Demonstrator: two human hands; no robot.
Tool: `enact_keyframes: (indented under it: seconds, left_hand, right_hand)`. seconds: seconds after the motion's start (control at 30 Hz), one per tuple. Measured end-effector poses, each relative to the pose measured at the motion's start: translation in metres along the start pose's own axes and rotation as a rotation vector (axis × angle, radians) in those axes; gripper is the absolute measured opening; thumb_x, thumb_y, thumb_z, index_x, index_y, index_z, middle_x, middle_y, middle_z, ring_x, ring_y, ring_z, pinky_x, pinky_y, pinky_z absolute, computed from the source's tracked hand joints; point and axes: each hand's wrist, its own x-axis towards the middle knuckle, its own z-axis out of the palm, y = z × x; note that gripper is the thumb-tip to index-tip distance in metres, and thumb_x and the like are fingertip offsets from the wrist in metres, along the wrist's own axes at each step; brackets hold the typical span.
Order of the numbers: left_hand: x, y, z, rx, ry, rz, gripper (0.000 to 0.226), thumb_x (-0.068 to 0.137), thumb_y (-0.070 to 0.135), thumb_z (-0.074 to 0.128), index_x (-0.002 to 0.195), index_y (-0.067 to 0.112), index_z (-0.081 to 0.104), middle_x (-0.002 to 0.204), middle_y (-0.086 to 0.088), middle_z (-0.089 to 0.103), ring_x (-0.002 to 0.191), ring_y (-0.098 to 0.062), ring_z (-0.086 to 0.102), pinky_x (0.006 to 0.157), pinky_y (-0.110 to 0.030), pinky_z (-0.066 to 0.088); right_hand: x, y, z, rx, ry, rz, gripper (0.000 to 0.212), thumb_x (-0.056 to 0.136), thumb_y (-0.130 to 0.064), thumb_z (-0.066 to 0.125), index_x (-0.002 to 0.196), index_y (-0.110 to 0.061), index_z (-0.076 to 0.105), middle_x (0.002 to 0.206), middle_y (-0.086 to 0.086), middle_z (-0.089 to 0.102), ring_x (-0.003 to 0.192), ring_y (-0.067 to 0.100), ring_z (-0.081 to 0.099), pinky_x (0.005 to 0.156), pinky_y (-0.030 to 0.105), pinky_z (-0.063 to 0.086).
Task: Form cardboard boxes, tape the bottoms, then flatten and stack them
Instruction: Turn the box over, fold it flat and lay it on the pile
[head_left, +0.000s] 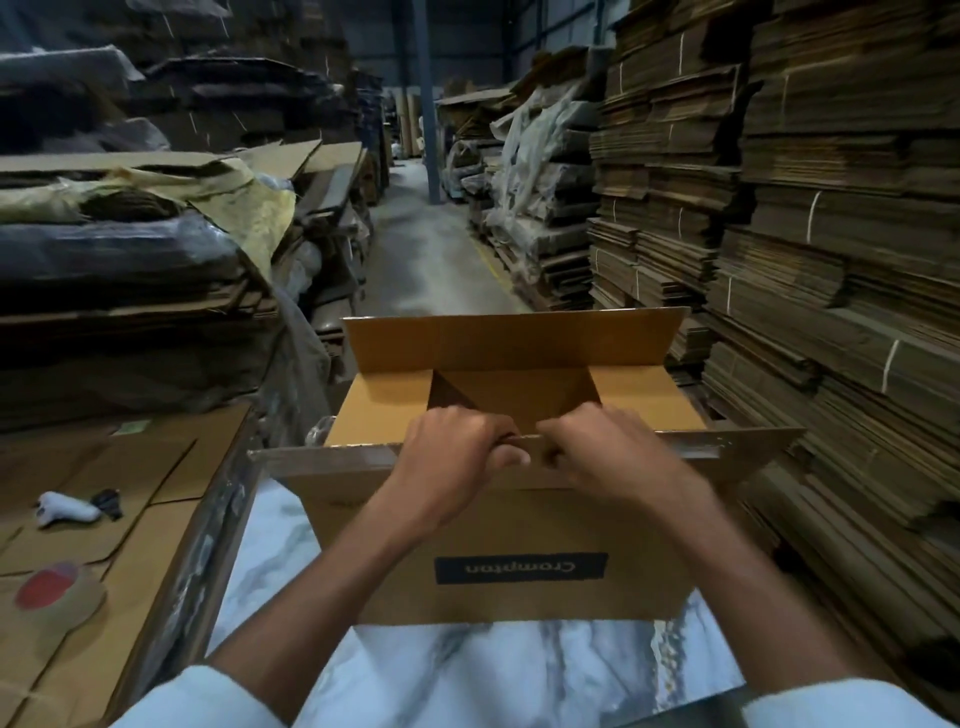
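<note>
Cardboard box (519, 525): near flap (332, 462) in closed grip of left hand (457, 447), right hand (602, 447).

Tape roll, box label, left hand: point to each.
tape roll (48, 588), head view, on its red centre.
box label (521, 568), head view, middle of black patch.
left hand (457, 452), head view, back of the hand.

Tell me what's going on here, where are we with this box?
A person is working bare-handed on a cardboard box that stands open end up, with its printed label upside down. The left grip and right grip both curl over the edge of the near flap, side by side at its middle. The far flap stands up and the side flaps are folded inward. What looks like a tape roll lies untouched on flat cardboard to the left.
</note>
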Motion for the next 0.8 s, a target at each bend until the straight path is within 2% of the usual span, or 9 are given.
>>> enact_keyframes:
  seconds: [0.13,0.2,0.3,0.37,0.43,0.53,0.6,0.7,0.8]
  left_hand:
    - [0.028,-0.021,-0.039,-0.335,-0.593,-0.228,0.033,0.097,0.052,0.055,0.115,0.029,0.069,0.098,0.006,0.073,0.087,-0.018,0.070,0.084,-0.042,0.060]
    - [0.041,-0.037,-0.043,-0.564,-0.680,-0.389,0.037,0.103,0.047,0.045,0.125,0.024,0.064,0.107,0.000,0.072,0.091,-0.024,0.073,0.082,-0.041,0.062]
    - [0.050,-0.054,-0.020,-0.249,-0.942,-0.395,0.036,0.108,0.032,0.041,0.142,0.023,0.052,0.108,0.002,0.064,0.090,-0.020,0.070,0.079,-0.032,0.059]
    - [0.045,-0.061,-0.005,0.031,-1.252,-0.417,0.034,0.107,0.024,0.043,0.140,0.020,0.053,0.106,0.000,0.062,0.087,-0.017,0.062,0.085,-0.033,0.052]
    - [0.039,-0.071,0.002,0.180,-1.390,-0.478,0.033,0.105,0.026,0.049,0.133,0.011,0.057,0.105,-0.005,0.063,0.083,-0.017,0.057,0.080,-0.031,0.049]
    - [0.035,-0.083,0.005,0.279,-1.212,-0.389,0.043,0.102,0.045,0.052,0.127,0.012,0.062,0.114,-0.005,0.067,0.095,-0.020,0.063,0.081,-0.032,0.053]
    - [0.033,-0.090,-0.007,0.293,-1.005,-0.348,0.037,0.099,0.050,0.054,0.108,0.017,0.068,0.103,-0.001,0.069,0.093,-0.019,0.066,0.083,-0.036,0.056]
    - [0.017,-0.106,-0.033,0.346,-0.596,-0.388,0.011,0.098,0.028,0.058,0.100,0.022,0.067,0.097,0.001,0.065,0.086,-0.013,0.063,0.071,-0.026,0.054]
    - [-0.012,-0.126,-0.049,0.217,-0.238,-0.608,0.024,0.095,0.013,0.060,0.116,0.022,0.068,0.122,-0.003,0.061,0.103,-0.018,0.059,0.084,-0.030,0.051]
  right_hand:
    - [-0.001,-0.008,0.008,0.038,0.040,-0.089,0.023,0.101,-0.025,0.055,0.123,-0.029,0.058,0.100,-0.006,0.065,0.081,0.007,0.063,0.074,0.025,0.056]
    - [-0.007,-0.006,0.013,-0.003,0.031,-0.123,0.020,0.102,-0.024,0.052,0.121,-0.028,0.058,0.104,-0.003,0.065,0.085,0.009,0.064,0.077,0.028,0.058]
    - [-0.014,-0.004,0.017,-0.017,0.032,-0.163,0.019,0.104,-0.025,0.050,0.121,-0.025,0.060,0.108,-0.004,0.065,0.089,0.010,0.063,0.082,0.026,0.055]
    - [-0.017,-0.002,0.019,-0.022,0.038,-0.173,0.023,0.104,-0.026,0.051,0.126,-0.025,0.059,0.113,-0.004,0.065,0.096,0.010,0.064,0.087,0.027,0.053]
    - [-0.018,0.000,0.020,-0.024,0.038,-0.180,0.026,0.105,-0.028,0.051,0.129,-0.025,0.057,0.114,-0.003,0.065,0.098,0.011,0.063,0.088,0.027,0.052]
    - [-0.016,0.002,0.024,-0.024,0.043,-0.176,0.026,0.104,-0.031,0.051,0.129,-0.026,0.058,0.113,-0.004,0.065,0.097,0.010,0.063,0.082,0.025,0.049]
    - [-0.014,0.004,0.024,-0.023,0.039,-0.146,0.024,0.103,-0.033,0.052,0.125,-0.027,0.060,0.108,-0.006,0.065,0.092,0.008,0.062,0.076,0.022,0.048]
    - [-0.013,0.007,0.012,0.046,-0.039,-0.053,0.017,0.103,-0.033,0.053,0.117,-0.029,0.062,0.104,-0.007,0.064,0.086,0.005,0.059,0.066,0.017,0.041]
    - [-0.009,0.009,-0.006,0.240,-0.212,-0.028,0.025,0.098,-0.049,0.054,0.107,-0.030,0.067,0.097,-0.009,0.067,0.084,0.008,0.063,0.071,0.025,0.052]
